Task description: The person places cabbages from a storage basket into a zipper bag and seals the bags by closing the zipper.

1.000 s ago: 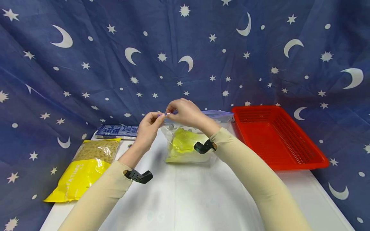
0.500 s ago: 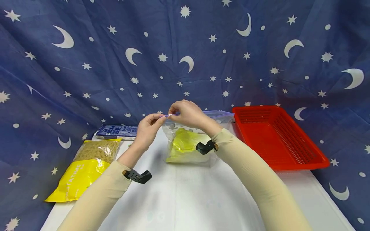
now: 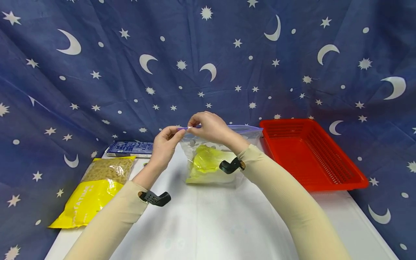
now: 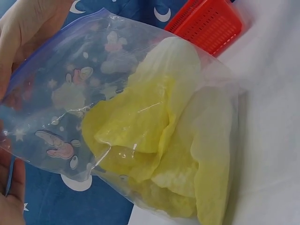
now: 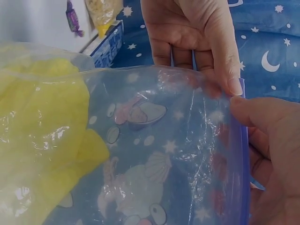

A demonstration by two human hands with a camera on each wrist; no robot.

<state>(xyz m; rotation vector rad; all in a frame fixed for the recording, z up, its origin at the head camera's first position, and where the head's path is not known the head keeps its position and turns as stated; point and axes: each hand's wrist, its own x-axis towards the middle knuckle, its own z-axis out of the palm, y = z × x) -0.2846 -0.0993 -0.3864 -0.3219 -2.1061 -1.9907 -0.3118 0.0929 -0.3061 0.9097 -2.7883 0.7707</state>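
A clear zip bag (image 3: 211,159) printed with cartoon figures stands on the white table (image 3: 208,224), with a yellow packet (image 3: 208,162) inside it. Both hands pinch the bag's purple zip strip at its top left corner. My left hand (image 3: 167,142) holds the very end of the strip; my right hand (image 3: 208,126) pinches it just beside, thumb and fingertips together. In the right wrist view the left hand (image 5: 197,42) and right hand (image 5: 272,154) meet at the strip over the bag (image 5: 154,154). The left wrist view shows the bag (image 4: 93,108) and the yellow packet (image 4: 173,140).
A red plastic basket (image 3: 312,155) sits right of the bag. At the left lie a yellow pasta packet (image 3: 95,187) and a blue box (image 3: 130,148). A starred blue cloth (image 3: 208,54) hangs behind and round the table.
Both hands have stayed at the zip strip's left end, shifting only slightly; the bag has not moved.
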